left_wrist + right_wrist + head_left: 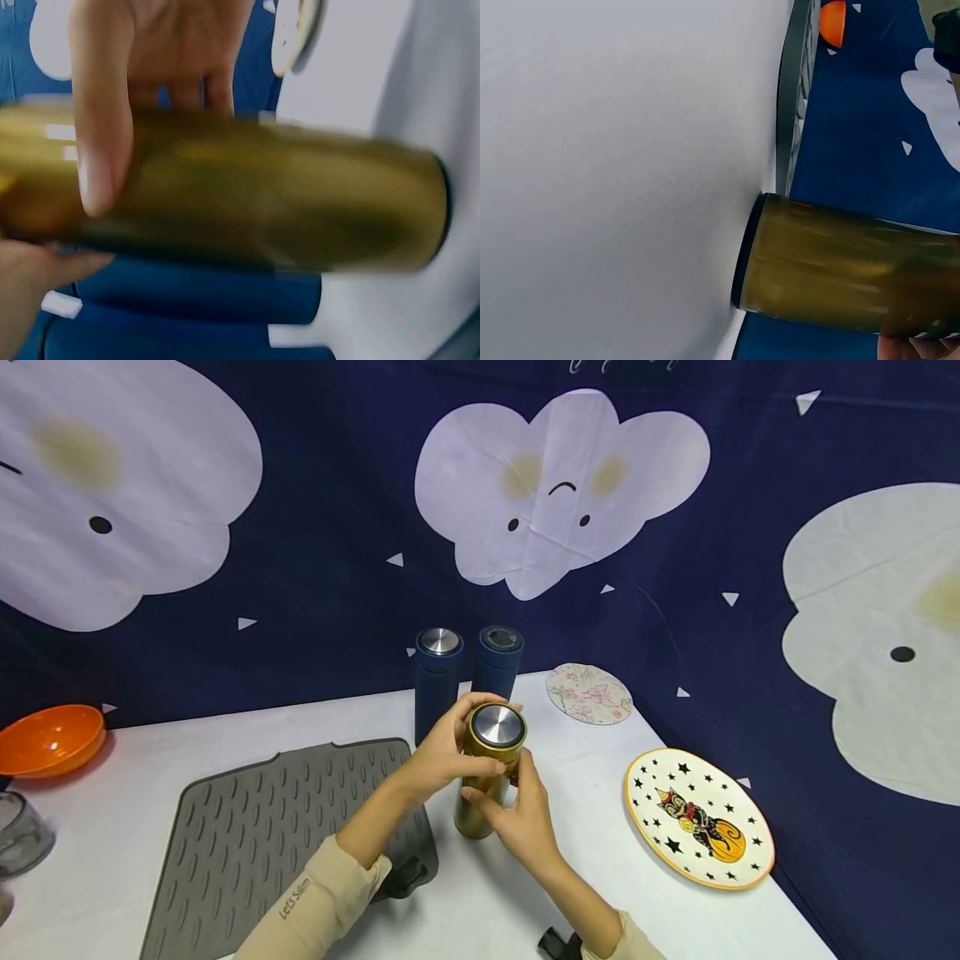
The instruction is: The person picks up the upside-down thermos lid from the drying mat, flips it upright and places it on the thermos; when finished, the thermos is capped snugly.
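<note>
Both hands grip a gold thermos bottle (482,810), which stands nearly upright with its base close to the white table (585,860). It has a shiny silver lid top (498,725). My left hand (448,747) curls round the upper part, just below the lid. Lower down, my right hand (525,818) holds the body, thumb across the near side. The left wrist view has the thermos (300,202) lying sideways in the picture, blurred, with the right hand's thumb (105,150) over it. In the right wrist view, fingertips (915,348) touch its side.
Two dark blue thermos bottles (437,685) stand behind. A grey drying mat (285,835) lies left, near an orange bowl (52,743) and a clear glass (21,835). A cat-patterned plate (697,818) and a round floral mat (588,693) are right. A cloud-printed cloth (330,560) hangs behind.
</note>
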Tool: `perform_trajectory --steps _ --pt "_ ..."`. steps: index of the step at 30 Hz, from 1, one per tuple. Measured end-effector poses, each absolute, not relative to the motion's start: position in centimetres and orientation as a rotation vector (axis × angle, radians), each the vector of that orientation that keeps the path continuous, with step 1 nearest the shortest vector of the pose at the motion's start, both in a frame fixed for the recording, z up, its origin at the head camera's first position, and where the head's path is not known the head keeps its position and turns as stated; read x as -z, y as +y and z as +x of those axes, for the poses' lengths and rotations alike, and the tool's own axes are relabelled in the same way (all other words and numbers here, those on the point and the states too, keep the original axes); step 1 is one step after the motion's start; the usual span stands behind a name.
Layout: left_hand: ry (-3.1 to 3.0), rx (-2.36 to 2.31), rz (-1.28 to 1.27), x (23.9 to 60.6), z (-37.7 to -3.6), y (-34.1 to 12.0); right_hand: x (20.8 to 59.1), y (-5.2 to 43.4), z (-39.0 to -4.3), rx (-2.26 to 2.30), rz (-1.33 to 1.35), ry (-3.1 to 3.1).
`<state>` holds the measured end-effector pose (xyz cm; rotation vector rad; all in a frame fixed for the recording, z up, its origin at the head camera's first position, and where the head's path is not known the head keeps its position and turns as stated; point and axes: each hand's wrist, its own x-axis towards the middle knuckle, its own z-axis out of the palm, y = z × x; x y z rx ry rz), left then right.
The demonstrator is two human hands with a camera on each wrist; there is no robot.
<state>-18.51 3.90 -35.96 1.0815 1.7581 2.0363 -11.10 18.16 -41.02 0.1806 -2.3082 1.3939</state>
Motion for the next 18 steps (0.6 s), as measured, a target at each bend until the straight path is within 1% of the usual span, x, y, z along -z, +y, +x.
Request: perform_trajectory --steps 3,8,10,15,18 --pt "1.688 -2.034 1.087 36.11 -18.58 3.55 41.04 18.13 -11.12 -1.404 0.185 -2.312" --pt "2.021 -2.034 1.087 36.08 -18.01 3.93 41.12 18.09 -11.21 -1.380 0.177 -2.314" --pt "1.990 -2.066 1.093 35.97 -18.03 3.94 41.11 18.06 -11.24 -1.375 0.172 -2.315" --pt "1.689 -2.080 1.136 35.95 -18.28 3.32 41.04 18.06 -11.17 -1.401 0.164 -2.317" --pt "1.872 -2.002 1.119 35.92 -18.07 3.52 41.04 17.99 -11.15 -1.407 0.168 -2.310"
